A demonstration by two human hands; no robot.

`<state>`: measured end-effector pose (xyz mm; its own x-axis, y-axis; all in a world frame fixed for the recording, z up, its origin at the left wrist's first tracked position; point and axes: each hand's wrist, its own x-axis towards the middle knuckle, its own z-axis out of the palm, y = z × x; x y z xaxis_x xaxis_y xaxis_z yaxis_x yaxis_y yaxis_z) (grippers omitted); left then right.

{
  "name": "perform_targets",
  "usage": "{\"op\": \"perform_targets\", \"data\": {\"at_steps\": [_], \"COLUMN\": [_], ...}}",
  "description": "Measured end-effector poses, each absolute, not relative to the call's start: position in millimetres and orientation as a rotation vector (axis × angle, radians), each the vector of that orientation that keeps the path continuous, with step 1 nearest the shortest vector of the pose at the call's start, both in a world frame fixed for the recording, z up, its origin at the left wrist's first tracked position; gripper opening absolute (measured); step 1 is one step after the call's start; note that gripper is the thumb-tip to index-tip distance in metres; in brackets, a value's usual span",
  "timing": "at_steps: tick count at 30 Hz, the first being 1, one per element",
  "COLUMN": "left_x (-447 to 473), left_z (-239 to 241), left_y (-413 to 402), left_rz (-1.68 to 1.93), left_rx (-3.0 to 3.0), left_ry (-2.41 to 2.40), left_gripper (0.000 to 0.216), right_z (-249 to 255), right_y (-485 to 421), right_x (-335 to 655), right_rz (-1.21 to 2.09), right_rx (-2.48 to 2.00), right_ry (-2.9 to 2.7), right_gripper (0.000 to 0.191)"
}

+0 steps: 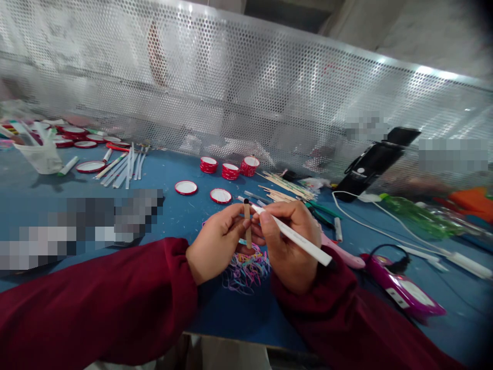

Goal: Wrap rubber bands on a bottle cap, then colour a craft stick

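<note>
A perforated metal screen is running along the back, and before it a blue tabletop is stretching from side to side. Maroon sleeves are extending from the lower left and lower right, covering both forearms. Toward the right a black case is standing at a slant near the screen, and a green bottle is lying to the right of it. The right hand is curling closed round a white pen; the left hand is facing it, nearly closed, its thumb and fingers pinching a brown strip. A purple device is resting to the right of the right forearm, and a pink handle is lying between it and the right hand. At the far left a white cup is holding pens, with white sticks lying bunched to its right. A tangle of coloured bands is showing below the hands, partly hidden by them. Beyond the hands, red stacks of small rounds are standing near the screen. The white pen is slanting up leftward, its tip pointing at the strip's upper part; whether they are touching, I cannot tell. The brown strip is standing nearly upright in the left hand's pinch, its dark end uppermost
</note>
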<state>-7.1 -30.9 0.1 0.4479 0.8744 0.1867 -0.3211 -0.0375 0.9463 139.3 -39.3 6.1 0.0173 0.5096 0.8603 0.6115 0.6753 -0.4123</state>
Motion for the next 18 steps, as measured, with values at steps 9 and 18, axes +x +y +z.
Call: {"op": "perform_targets", "data": {"at_steps": [9,18], "left_x": [-6.9,-6.7], "left_z": [0.9,2.7], "left_y": [-31.2,-31.5], "left_rz": [1.048,1.034], "left_rx": [1.264,1.260], "left_ry": [0.576,0.584], "left_gripper": [0.020,0.016], "right_z": [5.2,4.1], "right_y": [-39.1,-38.4], "right_x": [139.5,139.4], "right_rz": [-0.096,-0.093], "right_rx": [-0.927,-0.924], "right_ry": [-1.629,-1.616], "right_gripper": [0.005,0.005]}}
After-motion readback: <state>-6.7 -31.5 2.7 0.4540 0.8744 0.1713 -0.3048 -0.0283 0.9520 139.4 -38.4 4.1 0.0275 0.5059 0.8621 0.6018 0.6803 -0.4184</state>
